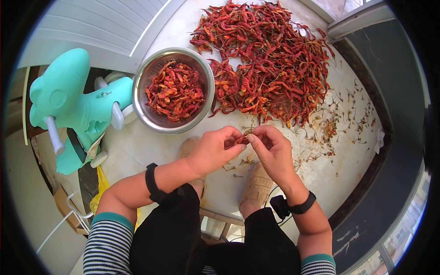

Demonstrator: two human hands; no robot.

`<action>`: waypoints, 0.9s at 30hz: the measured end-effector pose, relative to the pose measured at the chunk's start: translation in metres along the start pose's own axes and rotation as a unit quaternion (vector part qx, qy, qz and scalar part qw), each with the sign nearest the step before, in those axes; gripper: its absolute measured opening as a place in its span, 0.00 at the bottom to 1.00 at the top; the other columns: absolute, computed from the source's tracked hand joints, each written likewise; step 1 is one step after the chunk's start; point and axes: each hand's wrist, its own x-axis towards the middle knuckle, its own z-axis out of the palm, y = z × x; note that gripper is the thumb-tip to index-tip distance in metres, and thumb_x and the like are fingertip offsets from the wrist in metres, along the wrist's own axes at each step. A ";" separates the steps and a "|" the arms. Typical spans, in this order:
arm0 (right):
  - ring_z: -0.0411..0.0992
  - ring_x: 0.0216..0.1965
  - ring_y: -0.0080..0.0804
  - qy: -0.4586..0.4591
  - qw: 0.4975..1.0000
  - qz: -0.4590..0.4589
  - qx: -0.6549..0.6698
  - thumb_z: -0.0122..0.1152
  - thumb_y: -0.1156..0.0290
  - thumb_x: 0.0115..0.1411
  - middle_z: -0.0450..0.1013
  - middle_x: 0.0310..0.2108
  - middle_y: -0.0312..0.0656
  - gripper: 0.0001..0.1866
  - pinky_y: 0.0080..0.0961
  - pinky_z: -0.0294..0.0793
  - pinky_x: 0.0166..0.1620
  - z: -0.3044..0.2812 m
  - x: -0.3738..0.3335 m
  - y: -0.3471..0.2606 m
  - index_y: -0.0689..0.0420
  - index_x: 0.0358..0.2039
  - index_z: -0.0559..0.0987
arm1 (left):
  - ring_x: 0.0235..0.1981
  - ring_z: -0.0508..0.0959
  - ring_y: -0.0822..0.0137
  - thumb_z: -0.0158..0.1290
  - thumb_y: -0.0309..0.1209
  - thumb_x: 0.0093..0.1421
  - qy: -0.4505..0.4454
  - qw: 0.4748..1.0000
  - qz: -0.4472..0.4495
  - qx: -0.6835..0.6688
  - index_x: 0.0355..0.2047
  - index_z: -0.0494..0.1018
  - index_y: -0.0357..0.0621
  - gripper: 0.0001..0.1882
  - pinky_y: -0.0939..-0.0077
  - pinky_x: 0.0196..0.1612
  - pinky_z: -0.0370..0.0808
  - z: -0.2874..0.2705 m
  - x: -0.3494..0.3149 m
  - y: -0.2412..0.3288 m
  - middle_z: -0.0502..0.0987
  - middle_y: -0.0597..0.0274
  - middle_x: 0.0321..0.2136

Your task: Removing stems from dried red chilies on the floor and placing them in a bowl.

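Note:
Low over the floor, my two hands meet in front of my knees. My left hand (213, 147) is closed in a pinch on a dried red chili (241, 140). The thumb and forefinger of my right hand (274, 152) pinch the same chili at its stem end. Beyond them a large heap of dried red chilies (270, 59) spreads over the floor. To the left of the heap stands a round steel colander (174, 130), partly filled with chilies (175, 91) that look mostly stemless.
Loose stems (350, 104) and a patch of seeds (329, 129) litter the white floor (130, 153) at the right. A turquoise ride-on toy (68, 91) stands at the left, near a yellow bag (101, 183). My beige shoes (257, 185) are below my hands. A dark wall (389, 68) bounds the right.

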 end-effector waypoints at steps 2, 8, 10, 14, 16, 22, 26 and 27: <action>0.67 0.25 0.15 -0.008 1.000 -0.003 0.000 0.64 0.71 0.61 0.72 0.26 0.33 0.11 0.14 0.68 0.29 -0.002 0.001 0.001 0.61 0.40 0.73 | 0.32 0.79 0.76 0.55 0.30 0.64 -0.004 1.000 0.004 -0.013 0.43 0.72 0.35 0.12 0.81 0.32 0.76 -0.001 0.001 -0.002 0.79 0.64 0.34; 0.69 0.29 0.14 -0.075 0.988 0.049 0.122 0.60 0.74 0.62 0.73 0.30 0.31 0.07 0.14 0.69 0.31 -0.004 -0.001 0.000 0.60 0.40 0.75 | 0.29 0.77 0.77 0.54 0.32 0.65 -0.090 0.956 -0.124 -0.249 0.47 0.71 0.35 0.14 0.82 0.30 0.73 -0.008 0.009 0.001 0.78 0.64 0.33; 0.69 0.30 0.15 -0.081 0.995 0.007 0.058 0.60 0.74 0.62 0.73 0.29 0.32 0.07 0.14 0.69 0.32 -0.003 -0.002 -0.004 0.60 0.39 0.75 | 0.27 0.74 0.78 0.55 0.33 0.65 -0.100 0.962 -0.107 -0.232 0.47 0.72 0.35 0.15 0.83 0.30 0.72 -0.008 0.010 -0.006 0.76 0.66 0.30; 0.70 0.29 0.17 -0.058 0.997 -0.036 0.025 0.61 0.74 0.62 0.72 0.29 0.31 0.07 0.15 0.70 0.33 -0.004 -0.001 0.000 0.60 0.39 0.75 | 0.26 0.72 0.79 0.56 0.32 0.64 -0.094 0.961 -0.103 -0.240 0.47 0.73 0.35 0.15 0.84 0.30 0.70 -0.007 0.009 -0.005 0.75 0.68 0.28; 0.69 0.27 0.18 -0.055 0.998 -0.009 0.011 0.60 0.70 0.63 0.71 0.28 0.31 0.07 0.16 0.69 0.32 -0.005 0.000 0.003 0.60 0.36 0.76 | 0.26 0.72 0.80 0.56 0.32 0.64 -0.092 0.963 -0.117 -0.223 0.48 0.74 0.36 0.15 0.85 0.30 0.70 -0.007 0.007 -0.001 0.75 0.70 0.27; 0.64 0.24 0.16 -0.110 0.907 0.232 0.334 0.57 0.64 0.65 0.71 0.26 0.31 0.10 0.16 0.65 0.29 -0.022 0.007 0.014 0.55 0.30 0.76 | 0.27 0.72 0.82 0.56 0.33 0.64 -0.109 0.963 -0.109 -0.223 0.50 0.74 0.39 0.17 0.85 0.31 0.70 -0.013 0.010 -0.006 0.77 0.72 0.31; 0.69 0.32 0.19 -0.171 0.971 0.168 0.022 0.56 0.67 0.64 0.73 0.31 0.34 0.12 0.19 0.70 0.39 -0.020 -0.003 0.017 0.59 0.44 0.78 | 0.30 0.73 0.81 0.52 0.35 0.67 -0.112 0.961 -0.101 -0.233 0.50 0.74 0.39 0.16 0.85 0.33 0.70 -0.014 0.010 -0.008 0.77 0.71 0.34; 0.70 0.39 0.19 -0.156 0.982 0.103 -0.038 0.58 0.68 0.63 0.74 0.38 0.34 0.15 0.20 0.71 0.43 -0.020 -0.006 0.021 0.60 0.49 0.78 | 0.31 0.73 0.81 0.50 0.36 0.68 -0.122 0.959 -0.095 -0.236 0.50 0.74 0.39 0.16 0.84 0.35 0.71 -0.014 0.010 -0.010 0.77 0.70 0.35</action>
